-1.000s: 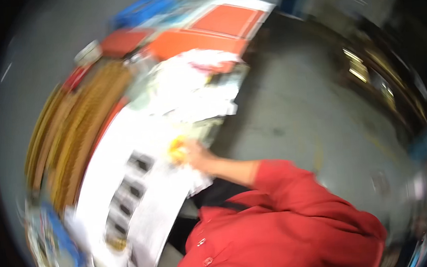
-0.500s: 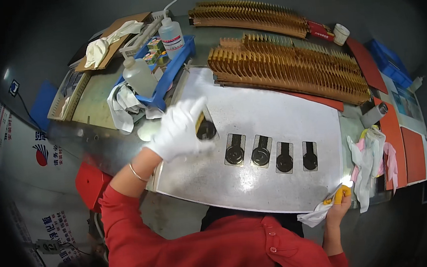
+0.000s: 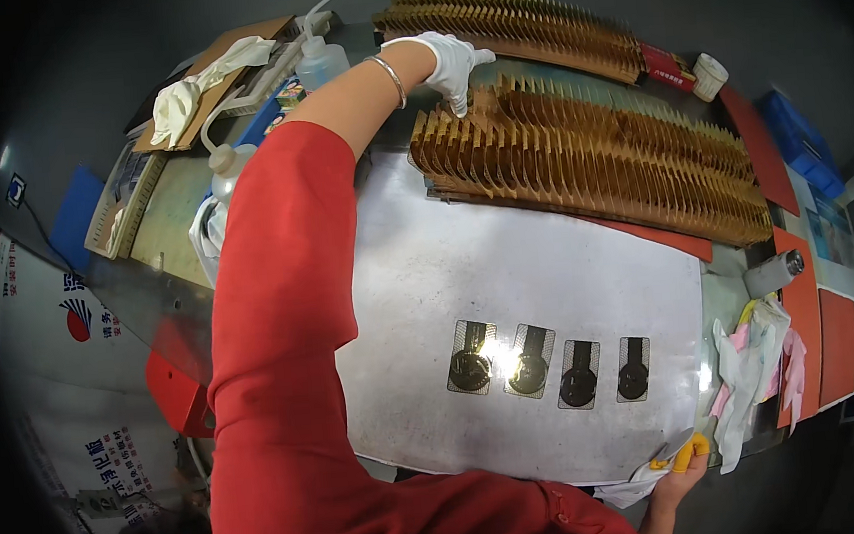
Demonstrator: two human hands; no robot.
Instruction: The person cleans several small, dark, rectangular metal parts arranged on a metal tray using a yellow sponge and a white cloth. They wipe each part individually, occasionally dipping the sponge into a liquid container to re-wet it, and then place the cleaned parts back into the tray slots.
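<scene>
My left hand (image 3: 452, 69), in a white glove, reaches over the left end of the nearer slotted rack (image 3: 579, 165), which is filled with rows of thin brown-gold plates. Its fingers are spread, and I make out no plate between them. Four small flat plates with black round-ended shapes lie in a row on the white sheet, among them the leftmost plate (image 3: 471, 358) and the rightmost plate (image 3: 633, 369). At the sheet's lower right corner, my right hand (image 3: 686, 467), with yellow finger covers, grips a white cloth (image 3: 633, 490).
A second rack (image 3: 519, 39) stands behind the first. Squeeze bottles (image 3: 320, 59) and a blue tray are partly behind my left arm. Crumpled cloths (image 3: 750, 362) and a grey cylinder (image 3: 775, 273) lie at right, near red-orange boards (image 3: 834, 340).
My left hand has moved up and away, from the sheet to the rack's left end. The black-and-gold plate it held no longer shows in it. My right hand still holds the cloth.
</scene>
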